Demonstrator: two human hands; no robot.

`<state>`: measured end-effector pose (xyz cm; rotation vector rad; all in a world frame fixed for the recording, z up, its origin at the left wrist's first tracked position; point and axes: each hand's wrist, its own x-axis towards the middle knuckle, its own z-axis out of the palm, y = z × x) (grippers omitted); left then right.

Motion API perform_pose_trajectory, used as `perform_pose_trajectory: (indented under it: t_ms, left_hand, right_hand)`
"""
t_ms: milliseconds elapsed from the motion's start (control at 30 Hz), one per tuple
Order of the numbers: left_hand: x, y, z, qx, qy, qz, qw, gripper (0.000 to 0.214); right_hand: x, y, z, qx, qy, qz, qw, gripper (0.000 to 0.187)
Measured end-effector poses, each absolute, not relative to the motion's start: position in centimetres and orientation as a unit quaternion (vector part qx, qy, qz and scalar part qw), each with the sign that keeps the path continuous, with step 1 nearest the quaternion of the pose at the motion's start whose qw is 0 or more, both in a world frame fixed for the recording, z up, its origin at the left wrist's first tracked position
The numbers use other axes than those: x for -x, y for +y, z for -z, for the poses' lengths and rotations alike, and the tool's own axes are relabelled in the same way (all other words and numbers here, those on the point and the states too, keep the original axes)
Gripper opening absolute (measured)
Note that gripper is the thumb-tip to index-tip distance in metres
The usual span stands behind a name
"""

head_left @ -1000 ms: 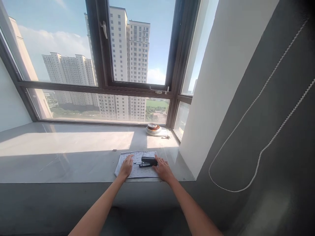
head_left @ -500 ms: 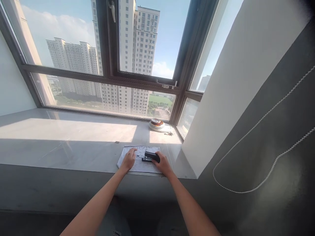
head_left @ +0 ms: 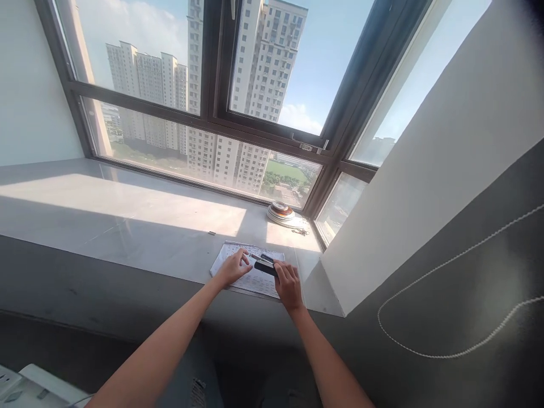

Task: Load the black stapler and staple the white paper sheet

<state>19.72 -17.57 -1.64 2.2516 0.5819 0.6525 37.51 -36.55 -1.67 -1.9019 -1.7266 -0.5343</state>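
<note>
My right hand (head_left: 289,285) grips a black stapler (head_left: 266,268) above handwritten paper sheets (head_left: 229,249) on the windowsill. The stapler is opened, with its metal rail (head_left: 256,258) showing and pointing left. Close to that end, my left hand (head_left: 233,268) has its fingers curled and its thumb and fingertips drawn together in a pinch. Whatever lies between those fingertips is too small to make out. A small dark strip (head_left: 211,233) rests on the sill beyond the sheets.
A round stacked object with white and brown rings (head_left: 281,212) stands by the window corner. Left of it stretches the pale sill (head_left: 140,226). On the right are a white wall edge (head_left: 408,141) and a hanging bead chain (head_left: 429,356). A white box-like thing (head_left: 46,388) shows at lower left.
My right hand has turned the stapler over, so its rail now lies on the upper side. My left fingers have curled inward near the rail's end. The camera view has tilted and shifted.
</note>
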Motion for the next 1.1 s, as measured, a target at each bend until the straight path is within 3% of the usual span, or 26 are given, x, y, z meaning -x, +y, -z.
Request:
perform_pose_trajectory:
  t_ms: [133, 467, 667, 1100]
  left_hand:
    - [-19.89, -17.48, 2.12, -0.878, 0.216, -0.244, 0.35, 0.061]
    - [-19.93, -17.38, 2.0, -0.869, 0.212, -0.248, 0.371, 0.047]
    - [-19.82, -17.41, 1.82, -0.861, 0.214, -0.243, 0.393, 0.051]
    - [-19.82, -17.16, 1.75, -0.834, 0.215, -0.291, 0.417, 0.04]
  right_hand:
    - [-37.4, -36.66, 1.7, 0.687, -0.665, 0.189, 0.225, 0.042]
    - [-37.3, -36.77, 1.87, 0.654, -0.699, 0.236, 0.169, 0.039]
    - [-37.43, -36.49, 2.23, 0.588, -0.706, 0.341, 0.199, 0.027]
    - [-37.19, -36.61, 1.67, 0.579, -0.716, 0.334, 0.2, 0.027]
